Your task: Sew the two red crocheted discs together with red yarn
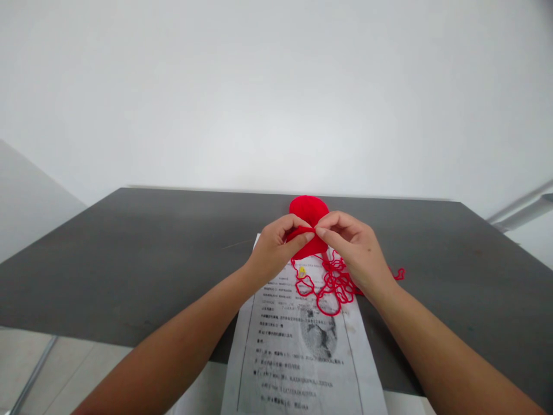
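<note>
A red yarn piece that looks knitted or crocheted is raised over the top of a printed sheet. My left hand is closed on it, thumb in front and fingers behind. The thumb and forefinger of my right hand pinch at its edge, close to the left thumb tip. Whether a hook or needle is between the fingers cannot be made out. Just beyond the hands shows a rounded red mass, perhaps a yarn ball. Loose red yarn lies tangled below, partly behind my right hand.
The printed sheet, with text and a dark round picture, reaches over the near edge of the dark grey table. On it lies a small yellow thing. A thin pale line shows left of the sheet. A white wall stands behind.
</note>
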{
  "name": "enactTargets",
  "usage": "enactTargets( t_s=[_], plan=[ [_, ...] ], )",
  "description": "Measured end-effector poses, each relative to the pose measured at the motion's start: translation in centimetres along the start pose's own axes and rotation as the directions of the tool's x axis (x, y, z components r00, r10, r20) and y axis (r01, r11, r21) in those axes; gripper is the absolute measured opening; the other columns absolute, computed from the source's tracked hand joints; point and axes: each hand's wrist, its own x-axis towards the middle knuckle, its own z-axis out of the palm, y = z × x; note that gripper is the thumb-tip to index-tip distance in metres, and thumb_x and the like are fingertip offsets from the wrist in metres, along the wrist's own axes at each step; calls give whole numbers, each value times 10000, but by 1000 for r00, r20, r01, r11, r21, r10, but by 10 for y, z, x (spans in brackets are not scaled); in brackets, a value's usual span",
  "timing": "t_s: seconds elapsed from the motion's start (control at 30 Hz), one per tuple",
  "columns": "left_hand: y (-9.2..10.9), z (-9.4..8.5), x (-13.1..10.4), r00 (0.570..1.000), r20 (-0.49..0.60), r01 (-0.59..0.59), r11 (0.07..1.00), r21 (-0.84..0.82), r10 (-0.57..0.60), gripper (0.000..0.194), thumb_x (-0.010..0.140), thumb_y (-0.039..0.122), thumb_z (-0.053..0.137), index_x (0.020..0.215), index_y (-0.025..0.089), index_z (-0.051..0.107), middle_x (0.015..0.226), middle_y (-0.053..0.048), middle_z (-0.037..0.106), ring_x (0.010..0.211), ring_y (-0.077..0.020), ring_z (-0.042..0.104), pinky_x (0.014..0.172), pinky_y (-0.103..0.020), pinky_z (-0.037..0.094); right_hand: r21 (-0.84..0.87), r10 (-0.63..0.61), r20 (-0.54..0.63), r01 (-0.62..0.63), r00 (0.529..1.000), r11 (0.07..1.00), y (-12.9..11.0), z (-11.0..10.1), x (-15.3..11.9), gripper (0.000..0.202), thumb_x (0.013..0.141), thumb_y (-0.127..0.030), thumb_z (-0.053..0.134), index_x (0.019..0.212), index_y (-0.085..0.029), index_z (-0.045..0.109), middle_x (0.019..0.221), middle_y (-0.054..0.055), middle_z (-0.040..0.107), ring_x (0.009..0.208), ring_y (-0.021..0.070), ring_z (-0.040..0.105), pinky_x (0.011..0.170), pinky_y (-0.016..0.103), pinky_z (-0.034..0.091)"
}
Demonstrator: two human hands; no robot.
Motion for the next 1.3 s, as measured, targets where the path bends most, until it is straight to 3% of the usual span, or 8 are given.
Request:
enactTargets(
  t_s=[0.97,1.3],
  plan=[
    [-3,-1,1,999,0,-45,996,83,45,109,808,282,640,769,182,623,777,-12,639,763,-149,567,693,-266,430,-5,23,7,-23,1000,1000,-1,0,1,107,757,-273,676,701,-189,640,659,-15,581,621,123,474,583,259,360],
    [0,-3,3,999,46,-30,992,122,24,140,816,298,626,751,175,615,741,-5,617,705,-133,530,645,-253,418,-49,13,10,-13,1000,999,-3,1,0,145,775,-290,668,688,-184,619,658,-8,581,621,123,471,588,265,366]
  ],
)
